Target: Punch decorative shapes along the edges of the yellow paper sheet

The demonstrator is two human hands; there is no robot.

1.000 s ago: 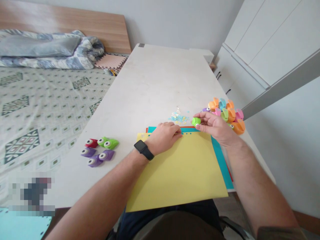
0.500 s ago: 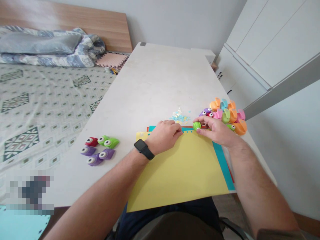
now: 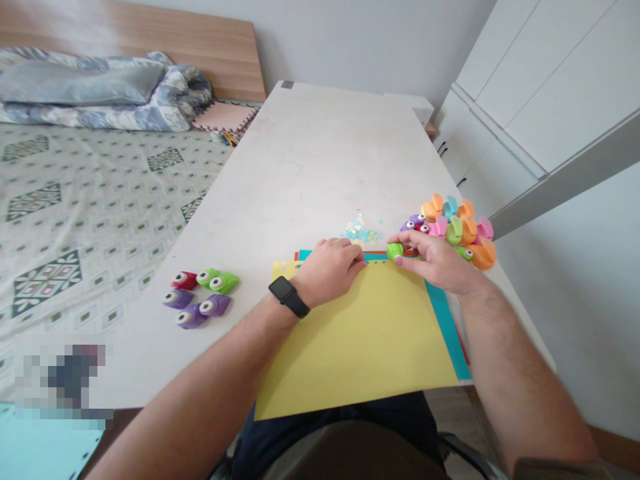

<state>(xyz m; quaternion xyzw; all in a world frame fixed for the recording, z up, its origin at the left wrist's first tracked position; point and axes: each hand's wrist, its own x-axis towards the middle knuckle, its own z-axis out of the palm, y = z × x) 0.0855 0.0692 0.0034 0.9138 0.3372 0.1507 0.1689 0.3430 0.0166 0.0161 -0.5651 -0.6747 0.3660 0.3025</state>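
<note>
My right hand (image 3: 431, 259) grips a small green craft punch (image 3: 395, 251) between thumb and fingers, at the far edge of a yellow sheet of paper (image 3: 370, 333). Tiny punched holes run along that edge. With curled fingers, my left hand (image 3: 333, 270) pinches the same edge a little to the left; the fingertips are partly hidden. Beneath the yellow sheet lie a blue sheet (image 3: 447, 333) and a red sheet, showing only at their borders. Just beyond the papers is a scatter of small blue, white and yellow paper cutouts (image 3: 361, 232).
Several red, green and purple punches (image 3: 200, 298) stand on the white table (image 3: 320, 160) at the left. More colourful punches (image 3: 460, 227) cluster at the right, close to my right hand. A bed (image 3: 115, 160) adjoins the table's left side; white cabinets (image 3: 545, 87) rise at the right.
My right hand has lowered the green punch slightly, bringing it to the far edge of the yellow sheet. My left hand keeps its place on the paper. The view has shifted slightly.
</note>
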